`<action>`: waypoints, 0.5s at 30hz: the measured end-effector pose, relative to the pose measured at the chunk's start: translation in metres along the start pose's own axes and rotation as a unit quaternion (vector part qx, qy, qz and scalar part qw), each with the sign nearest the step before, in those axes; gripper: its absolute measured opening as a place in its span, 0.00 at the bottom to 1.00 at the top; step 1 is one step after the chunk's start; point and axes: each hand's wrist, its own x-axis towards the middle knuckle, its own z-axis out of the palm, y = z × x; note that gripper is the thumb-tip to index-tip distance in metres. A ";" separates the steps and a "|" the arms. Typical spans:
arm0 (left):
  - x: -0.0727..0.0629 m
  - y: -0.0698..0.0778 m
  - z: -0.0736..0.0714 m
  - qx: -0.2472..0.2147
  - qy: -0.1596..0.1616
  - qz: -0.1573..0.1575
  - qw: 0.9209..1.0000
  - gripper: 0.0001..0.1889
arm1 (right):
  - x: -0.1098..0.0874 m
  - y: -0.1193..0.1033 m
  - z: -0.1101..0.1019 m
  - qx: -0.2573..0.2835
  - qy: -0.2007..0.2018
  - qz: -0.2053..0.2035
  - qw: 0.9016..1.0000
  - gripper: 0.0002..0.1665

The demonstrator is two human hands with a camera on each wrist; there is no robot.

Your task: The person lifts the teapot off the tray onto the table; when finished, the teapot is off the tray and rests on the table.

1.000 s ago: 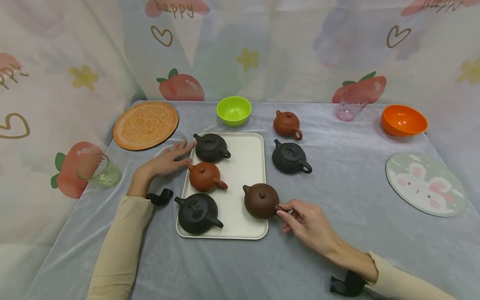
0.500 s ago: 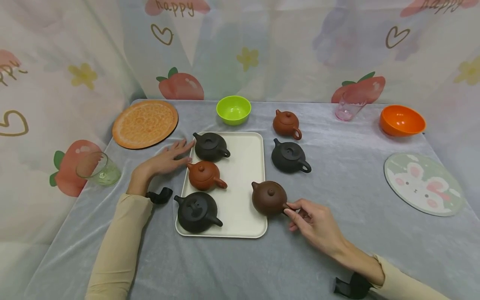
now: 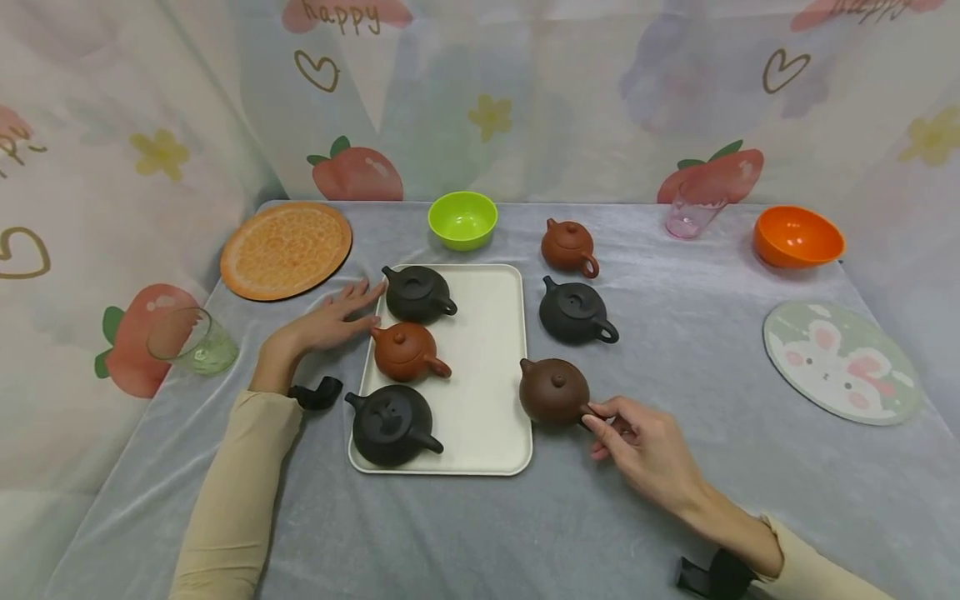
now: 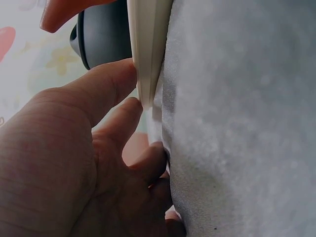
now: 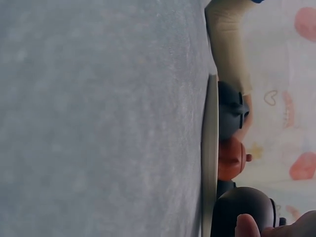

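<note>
My right hand (image 3: 648,450) pinches the handle of a dark brown teapot (image 3: 553,392) between thumb and fingers. This teapot overlaps the right edge of a cream tray (image 3: 487,333), its spout pointing left. Fingers spread, my left hand (image 3: 322,323) touches the tray's left rim; the left wrist view shows fingertips against the rim (image 4: 145,54). Down the tray's left side stand a black teapot (image 3: 417,294), a reddish-brown teapot (image 3: 403,352) and a larger black teapot (image 3: 392,425). In the right wrist view the held teapot (image 5: 239,210) appears beside the tray edge.
Right of the tray stand another black teapot (image 3: 573,312) and a small reddish-brown teapot (image 3: 567,247). Around them are a green bowl (image 3: 462,221), orange bowl (image 3: 798,237), pink glass (image 3: 690,215), green glass (image 3: 206,346), round orange mat (image 3: 287,250) and rabbit mat (image 3: 840,362).
My right hand has carried the brown teapot to the right, from over the tray's right part to across its right edge. The left hand stays at the left rim.
</note>
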 end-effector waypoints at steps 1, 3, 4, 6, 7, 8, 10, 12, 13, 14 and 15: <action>0.000 0.000 0.000 0.000 0.000 0.000 1.000 0.36 | -0.001 0.001 -0.001 -0.008 0.003 0.003 1.000 0.11; 0.000 0.000 0.000 0.000 0.000 -0.001 1.000 0.36 | -0.002 0.002 -0.002 -0.019 0.008 0.011 1.000 0.12; 0.000 -0.001 0.000 0.001 -0.001 0.000 1.000 0.36 | -0.003 0.002 -0.003 -0.025 0.010 0.014 1.000 0.12; 0.001 -0.001 0.000 0.003 0.000 -0.001 1.000 0.36 | -0.004 0.002 -0.005 -0.034 0.011 0.020 0.999 0.12; 0.001 -0.001 0.000 0.004 0.000 -0.003 1.000 0.36 | -0.005 0.002 -0.005 -0.037 0.011 0.023 0.999 0.11; 0.001 -0.002 0.000 0.004 0.000 -0.004 1.000 0.36 | -0.005 0.003 -0.006 -0.039 0.011 0.025 0.999 0.11; 0.001 -0.002 0.000 0.004 0.000 -0.005 1.000 0.36 | -0.006 0.004 -0.007 -0.039 0.011 0.026 0.999 0.11; 0.001 -0.002 0.000 0.004 0.000 -0.004 1.000 0.36 | -0.007 0.005 -0.008 -0.038 0.012 0.028 0.999 0.11; 0.001 -0.002 0.000 0.004 -0.001 -0.004 1.000 0.36 | -0.007 0.005 -0.008 -0.039 0.013 0.029 0.999 0.11; 0.002 -0.002 0.000 0.003 -0.001 -0.003 1.000 0.36 | -0.007 0.006 -0.009 -0.039 0.014 0.031 0.999 0.11; 0.002 -0.002 0.000 0.004 -0.001 -0.003 1.000 0.36 | -0.008 0.006 -0.009 -0.039 0.015 0.033 0.999 0.11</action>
